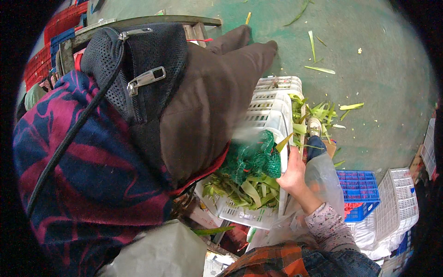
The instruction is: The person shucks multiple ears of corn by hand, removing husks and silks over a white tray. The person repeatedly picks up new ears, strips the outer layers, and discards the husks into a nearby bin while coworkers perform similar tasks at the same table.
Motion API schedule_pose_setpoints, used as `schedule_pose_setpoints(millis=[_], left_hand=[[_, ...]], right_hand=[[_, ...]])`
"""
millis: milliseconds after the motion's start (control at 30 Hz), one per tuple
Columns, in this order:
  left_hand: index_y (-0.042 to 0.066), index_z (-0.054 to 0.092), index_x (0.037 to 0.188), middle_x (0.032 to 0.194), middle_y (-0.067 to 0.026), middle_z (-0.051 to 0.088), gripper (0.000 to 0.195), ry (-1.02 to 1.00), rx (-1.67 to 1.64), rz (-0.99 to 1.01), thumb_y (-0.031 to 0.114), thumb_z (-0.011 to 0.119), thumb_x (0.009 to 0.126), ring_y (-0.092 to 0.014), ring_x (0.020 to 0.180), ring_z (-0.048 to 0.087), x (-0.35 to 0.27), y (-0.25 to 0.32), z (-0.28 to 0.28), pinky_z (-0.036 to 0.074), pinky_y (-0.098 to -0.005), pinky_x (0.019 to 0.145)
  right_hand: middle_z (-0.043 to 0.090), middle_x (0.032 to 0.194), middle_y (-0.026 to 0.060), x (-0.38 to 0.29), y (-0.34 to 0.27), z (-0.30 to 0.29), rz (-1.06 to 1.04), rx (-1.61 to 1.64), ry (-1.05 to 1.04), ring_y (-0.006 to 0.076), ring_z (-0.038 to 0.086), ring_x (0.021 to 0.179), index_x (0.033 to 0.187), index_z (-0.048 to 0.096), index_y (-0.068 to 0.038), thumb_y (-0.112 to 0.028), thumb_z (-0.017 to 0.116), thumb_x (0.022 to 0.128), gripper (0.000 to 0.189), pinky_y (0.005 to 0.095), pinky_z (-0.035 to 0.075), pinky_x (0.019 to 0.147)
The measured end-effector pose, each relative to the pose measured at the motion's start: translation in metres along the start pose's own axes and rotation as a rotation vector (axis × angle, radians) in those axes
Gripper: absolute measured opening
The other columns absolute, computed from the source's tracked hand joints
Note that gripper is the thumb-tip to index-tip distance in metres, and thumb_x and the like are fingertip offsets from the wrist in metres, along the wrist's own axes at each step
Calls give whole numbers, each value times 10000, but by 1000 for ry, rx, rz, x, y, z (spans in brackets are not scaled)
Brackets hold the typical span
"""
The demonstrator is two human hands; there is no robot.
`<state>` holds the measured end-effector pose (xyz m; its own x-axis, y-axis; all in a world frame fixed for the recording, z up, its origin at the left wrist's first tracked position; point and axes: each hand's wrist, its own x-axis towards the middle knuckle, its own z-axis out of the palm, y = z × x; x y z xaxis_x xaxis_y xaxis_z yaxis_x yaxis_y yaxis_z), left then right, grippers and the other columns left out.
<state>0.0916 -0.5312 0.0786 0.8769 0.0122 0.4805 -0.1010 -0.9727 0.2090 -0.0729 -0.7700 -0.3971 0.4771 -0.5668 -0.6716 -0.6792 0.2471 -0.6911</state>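
Neither of my hands is in view. Before me are my own brown trousers (204, 107) and a black mesh waist bag (157, 55); a black cord (71, 138) runs from its zip over my patterned top (97, 180). Beside my legs stands a white slatted plastic crate (242, 215) heaped with green strap-like leaves (254, 194). A crumpled green mesh bag (252, 159) lies over the leaves. Next to it a pale blurred thing (247, 133) cannot be made out. A co-worker's hand (292, 178) in a floral sleeve grips the crate's right rim.
More white crates (268, 100) stand in line, with leaves (320, 112) spilling onto the green floor (373, 69) by a co-worker's shoe (314, 126). Blue (358, 185) and white crates (396, 200) stand right. A wooden frame (166, 20) is behind my bag; grey sheeting (166, 252) lies low.
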Motion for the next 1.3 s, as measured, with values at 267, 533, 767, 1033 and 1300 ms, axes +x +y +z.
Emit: schedule_pose_setpoints(millis=[267,533,767,1033,1300], left_hand=[[121,305,1461,1300,-233,509,655,32,-26,-23,203,655,914,-385,1119,553,-7,-6,-21,447,-539,953],[133,259,1501,1332,-246,484,709,94,-76,-50,208,652,916,-412,1144,542,-20,-31,-72,439,-564,969],[94,60,1540,1340,-252,488,833,163,-75,-224,140,635,940,-398,1095,579,-43,-57,-110,480,-524,956],[83,84,1537,1317,-256,525,803,240,-118,-363,178,626,953,-375,1095,589,-98,-119,-153,488,-496,943],[49,369,1490,1088,-82,613,671,156,-52,-141,32,664,887,-168,895,581,-146,-267,-126,487,-311,770]], right_hand=[[562,1106,246,-1,4,1,-9,-72,-28,449,580,1019,1199,425,4,-185,748,715,612,504,486,830],[554,1094,251,1,6,4,-79,-75,17,463,572,1015,1199,420,3,-75,699,697,580,523,486,836],[575,1104,239,0,7,2,-57,-122,17,454,589,1010,1206,431,-9,-103,696,716,564,527,485,846],[593,1109,242,1,-1,2,-46,-163,36,456,590,1024,1153,425,-19,-106,668,721,502,526,478,871],[657,1033,248,3,6,-6,-79,-282,23,434,637,981,1192,473,-29,-141,672,709,534,521,503,862]])
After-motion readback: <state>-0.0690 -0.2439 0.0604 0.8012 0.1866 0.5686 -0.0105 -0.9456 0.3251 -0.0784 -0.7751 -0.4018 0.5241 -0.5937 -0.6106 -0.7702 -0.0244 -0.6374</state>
